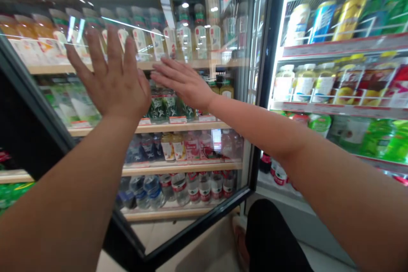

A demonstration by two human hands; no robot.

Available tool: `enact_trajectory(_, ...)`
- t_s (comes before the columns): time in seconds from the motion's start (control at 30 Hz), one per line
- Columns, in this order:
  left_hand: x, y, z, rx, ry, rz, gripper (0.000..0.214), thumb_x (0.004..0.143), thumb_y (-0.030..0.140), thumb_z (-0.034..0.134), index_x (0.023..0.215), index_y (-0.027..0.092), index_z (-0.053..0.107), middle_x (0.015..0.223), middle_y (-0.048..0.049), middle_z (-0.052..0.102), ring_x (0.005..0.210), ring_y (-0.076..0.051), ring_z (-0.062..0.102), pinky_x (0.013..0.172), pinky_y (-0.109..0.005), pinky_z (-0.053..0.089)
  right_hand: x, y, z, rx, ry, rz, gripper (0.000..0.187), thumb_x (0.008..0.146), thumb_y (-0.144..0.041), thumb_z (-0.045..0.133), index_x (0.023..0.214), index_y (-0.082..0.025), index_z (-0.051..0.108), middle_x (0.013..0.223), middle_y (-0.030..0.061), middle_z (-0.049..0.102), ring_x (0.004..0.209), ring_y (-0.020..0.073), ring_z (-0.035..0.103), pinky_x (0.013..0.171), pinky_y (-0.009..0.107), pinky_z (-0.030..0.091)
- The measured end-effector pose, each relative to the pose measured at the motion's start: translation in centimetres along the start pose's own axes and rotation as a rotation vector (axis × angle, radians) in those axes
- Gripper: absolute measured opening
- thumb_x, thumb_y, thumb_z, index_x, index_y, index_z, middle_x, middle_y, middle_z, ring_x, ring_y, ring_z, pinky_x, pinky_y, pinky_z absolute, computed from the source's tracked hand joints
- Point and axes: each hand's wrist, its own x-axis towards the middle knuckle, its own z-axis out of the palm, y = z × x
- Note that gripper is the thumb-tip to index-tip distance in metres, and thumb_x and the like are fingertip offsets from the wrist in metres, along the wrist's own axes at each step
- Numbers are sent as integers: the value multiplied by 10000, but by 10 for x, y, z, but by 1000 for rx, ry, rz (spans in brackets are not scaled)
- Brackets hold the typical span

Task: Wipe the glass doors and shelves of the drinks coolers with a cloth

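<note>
In front of a glass cooler door [191,153] with a black frame, I hold up both arms. My left hand [114,74] is raised with its fingers spread over the glass. To its right, my right hand [185,80] stretches out, fingers straight and pointing left. Both hands are empty. Whether either palm presses on the glass I cannot tell. The door stands swung out from the lit cooler, and reflections and light streaks show on its pane.
Through the glass, wood-edged shelves [178,126] carry rows of juice and water bottles [180,189]. At right the lit cooler holds cans [321,21], drink bottles [306,83] and green bottles [379,136] behind wire rails. My dark-clad leg [274,238] is below, beside the door's lower corner.
</note>
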Motion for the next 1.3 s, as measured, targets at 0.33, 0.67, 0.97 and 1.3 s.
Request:
enact_trajectory(0.33, -6, 15, -8, 0, 65, -117, 798, 958, 209, 534, 1695, 171, 230, 1773, -52, 102, 1625, -408, -27, 1254, -774, -65, 29, 9, 15, 66, 145, 43, 701, 1051, -351, 63, 1459, -250, 624, 1589, -24, 513, 1573, 218, 337, 1309, 458, 258)
enact_trajectory(0.67, -29, -17, -10, -50, 31, -29, 673, 1013, 336, 425, 1653, 156, 322, 1748, -11, 196, 1627, -212, -37, 1356, -551, -18, 43, -1, 0, -59, 80, 268, 646, 997, -70, 270, 1570, -234, 518, 1660, -11, 420, 1605, 256, 279, 1349, 514, 264)
enact_trajectory(0.97, -42, -12, -11, -29, 40, -136, 732, 1001, 266, 514, 1673, 105, 273, 1761, -88, 140, 1629, -308, -45, 1351, -586, -66, 67, 6, 23, 24, 315, 289, 609, 1019, -210, 211, 1504, -237, 577, 1623, 6, 478, 1593, 227, 307, 1321, 465, 282)
enact_trajectory(1.3, -45, -8, -17, -24, 30, -171, 680, 1040, 302, 423, 1679, 123, 274, 1760, -34, 150, 1636, -266, -27, 1369, -571, -48, 69, -8, 23, 73, 218, 224, 677, 1079, -392, 79, 1424, -275, 650, 1626, -26, 468, 1618, 205, 180, 1314, 397, 250)
